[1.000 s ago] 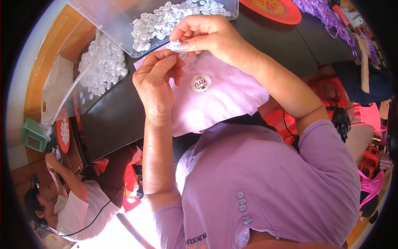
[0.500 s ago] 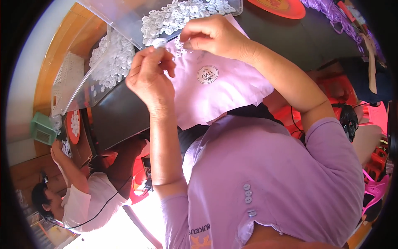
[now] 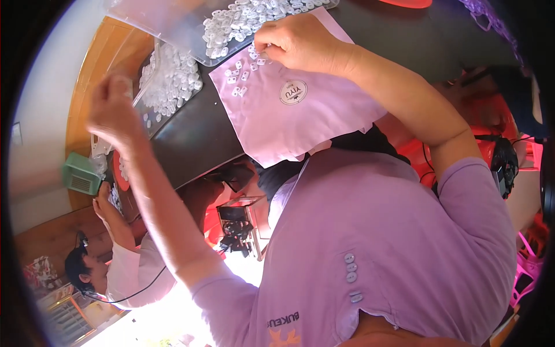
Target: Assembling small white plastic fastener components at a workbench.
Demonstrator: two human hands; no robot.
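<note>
My right hand (image 3: 306, 43) is over the far edge of a pink apron (image 3: 272, 121), its thumb and forefinger pinched together. What they hold, if anything, is too small to make out. Beside those fingertips, small white plastic pieces with holes (image 3: 245, 75) lie loose on the cloth. Beyond is a clear plastic bin (image 3: 199, 52) with a heap of similar white pieces (image 3: 243, 23). My left hand (image 3: 115, 110) is raised at the left, near a second heap of white plastic pieces (image 3: 173, 87). Motion smears its fingers, so their grip is unclear.
The dark tabletop (image 3: 199, 136) runs under the apron. To the left, another person (image 3: 136, 266) sits with a hand by a green basket (image 3: 82, 173). A red plate (image 3: 407, 2) and purple cords (image 3: 491, 20) are at the far right.
My left hand has left the apron and swung left and slightly down, toward the left heap. It no longer shows the white piece it held. My right hand has stayed nearly in place.
</note>
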